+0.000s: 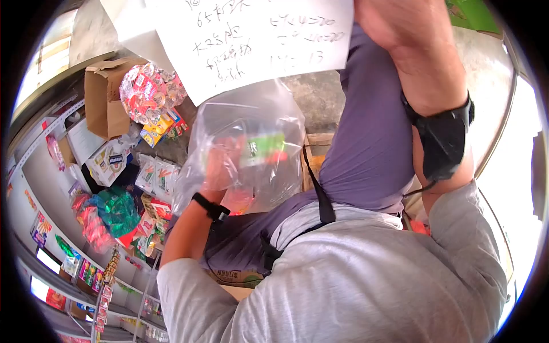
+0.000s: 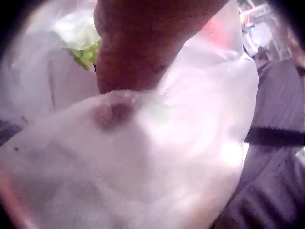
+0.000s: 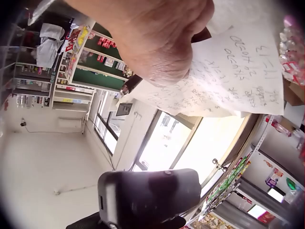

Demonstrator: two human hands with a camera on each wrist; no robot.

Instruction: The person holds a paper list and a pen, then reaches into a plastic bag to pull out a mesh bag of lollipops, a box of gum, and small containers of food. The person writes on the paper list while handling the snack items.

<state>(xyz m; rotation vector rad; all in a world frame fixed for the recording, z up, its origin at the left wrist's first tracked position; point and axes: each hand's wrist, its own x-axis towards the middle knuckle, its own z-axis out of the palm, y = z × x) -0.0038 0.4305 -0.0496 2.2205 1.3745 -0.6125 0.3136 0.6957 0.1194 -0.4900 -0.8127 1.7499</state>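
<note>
In the head view, a white sheet with handwriting (image 1: 257, 46) is held up at the top by my right hand (image 1: 394, 26). The right wrist view shows the right hand (image 3: 167, 43) with its fingers bent at the edge of the written sheet (image 3: 233, 71). Lower down, my left hand (image 1: 220, 166) is blurred behind the film of a clear plastic bag (image 1: 280, 108), beside a green and red packet (image 1: 263, 148). In the left wrist view, whitish film (image 2: 190, 157) covers the fingertips of the left hand (image 2: 138, 47); whether they grip anything is hidden.
An open cardboard box (image 1: 106, 100) and a clear bag of red-and-white packets (image 1: 148, 91) stand left of the plastic bag. Below them lie green (image 1: 117, 211) and red bags. Shelves of packaged goods (image 1: 86, 268) line the far left. The person's legs (image 1: 366, 126) flank the plastic bag.
</note>
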